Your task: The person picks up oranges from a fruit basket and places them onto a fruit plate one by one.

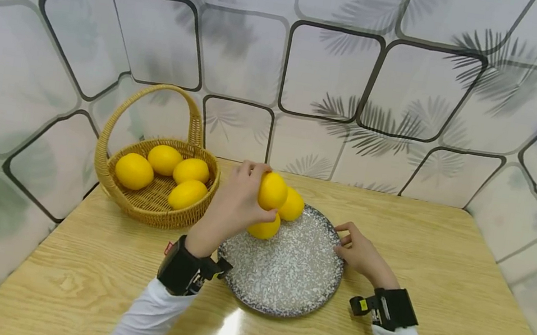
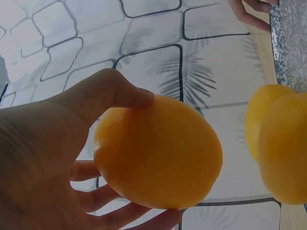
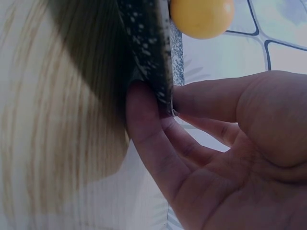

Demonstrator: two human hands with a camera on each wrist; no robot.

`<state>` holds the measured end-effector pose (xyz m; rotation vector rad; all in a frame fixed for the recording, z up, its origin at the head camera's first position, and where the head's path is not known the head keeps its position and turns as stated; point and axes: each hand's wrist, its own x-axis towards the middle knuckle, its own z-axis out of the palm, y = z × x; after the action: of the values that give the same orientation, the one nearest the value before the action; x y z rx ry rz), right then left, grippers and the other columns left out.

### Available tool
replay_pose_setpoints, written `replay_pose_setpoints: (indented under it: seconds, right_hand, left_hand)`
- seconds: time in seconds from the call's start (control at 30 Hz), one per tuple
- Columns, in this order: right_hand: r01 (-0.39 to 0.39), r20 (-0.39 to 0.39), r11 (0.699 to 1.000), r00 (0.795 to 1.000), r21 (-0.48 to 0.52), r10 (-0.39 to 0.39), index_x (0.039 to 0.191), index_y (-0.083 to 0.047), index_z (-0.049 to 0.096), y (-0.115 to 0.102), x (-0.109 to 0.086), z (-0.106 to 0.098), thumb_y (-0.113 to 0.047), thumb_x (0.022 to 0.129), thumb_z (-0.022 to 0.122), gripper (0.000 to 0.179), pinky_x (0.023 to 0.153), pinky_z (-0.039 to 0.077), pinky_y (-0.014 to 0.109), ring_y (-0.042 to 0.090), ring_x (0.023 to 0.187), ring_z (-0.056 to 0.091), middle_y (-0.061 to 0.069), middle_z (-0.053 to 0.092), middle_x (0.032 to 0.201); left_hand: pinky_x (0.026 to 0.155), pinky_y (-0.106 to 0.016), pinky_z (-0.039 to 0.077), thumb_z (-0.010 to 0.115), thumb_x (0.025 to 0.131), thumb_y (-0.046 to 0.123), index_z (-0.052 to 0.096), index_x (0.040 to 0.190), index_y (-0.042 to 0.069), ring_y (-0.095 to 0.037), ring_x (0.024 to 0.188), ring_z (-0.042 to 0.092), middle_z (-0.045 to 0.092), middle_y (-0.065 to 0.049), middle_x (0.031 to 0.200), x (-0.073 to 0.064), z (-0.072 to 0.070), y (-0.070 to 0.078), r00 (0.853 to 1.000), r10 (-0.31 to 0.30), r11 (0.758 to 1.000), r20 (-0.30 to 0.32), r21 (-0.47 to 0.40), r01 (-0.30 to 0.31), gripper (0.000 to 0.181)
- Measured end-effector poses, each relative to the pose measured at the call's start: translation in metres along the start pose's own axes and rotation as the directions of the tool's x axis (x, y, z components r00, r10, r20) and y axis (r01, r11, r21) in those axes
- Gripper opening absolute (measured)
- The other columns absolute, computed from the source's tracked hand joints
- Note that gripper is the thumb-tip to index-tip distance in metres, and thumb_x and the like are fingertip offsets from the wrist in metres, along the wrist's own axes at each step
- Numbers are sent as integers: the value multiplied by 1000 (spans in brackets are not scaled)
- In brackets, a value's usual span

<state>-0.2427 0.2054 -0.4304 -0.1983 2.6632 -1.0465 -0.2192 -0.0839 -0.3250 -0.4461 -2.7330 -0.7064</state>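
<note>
Near the middle of the head view, your left hand (image 1: 239,196) grips a lemon (image 1: 272,192), holding it at the fingertips above the far left part of a speckled plate (image 1: 284,283). Just beyond those fingers and to their right is a second lemon (image 1: 292,204); below them, toward you, is a third lemon (image 1: 265,228), and both sit on the plate. Left of your left fingers stands a wicker basket (image 1: 159,220), its tall handle arching over four lemons (image 1: 165,160) inside. Your right hand (image 1: 361,254) is at the plate's right edge, fingertips and thumb on the rim. Under both hands spreads a wooden table (image 1: 440,258), and past your fingers hangs a patterned cloth (image 1: 331,74) with dark outlines and leaf prints.

Seen from the left wrist, your thumb presses one side of the held lemon while the fingers curl round the opposite side. The two plate lemons are apart from it, to the right of your fingertips, and some of your right fingers show above them at the plate's edge.

Seen from the right wrist, you pinch the rim: thumb against the upper side, one finger underneath, between plate and table. A lemon shows farther along the plate, past your thumb tip.
</note>
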Motion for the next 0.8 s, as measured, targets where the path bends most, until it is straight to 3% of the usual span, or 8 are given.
replay_pose_setpoints:
  seconds: [0.43,0.8]
  right_hand:
    - [-2,9,1000,1000,13,2,139,0,39,-1,-1,-1,-5,94,54,48,64,47,29,25,84,58,27,59,110]
    - [2,7,1000,1000,5,-2,139,0,39,-1,-1,-1,-6,94,55,48,64,47,30,26,85,59,27,59,110]
  left_hand:
    - [71,-50,59,78,67,35,50,131,11,-31,108,51,54,-16,129,0,12,6,999,2,999,40,36,-4,74]
    - [70,-42,59,78,67,33,48,134,11,-26,103,51,52,-14,123,2,37,14,991,32,999,131,-31,-28,77]
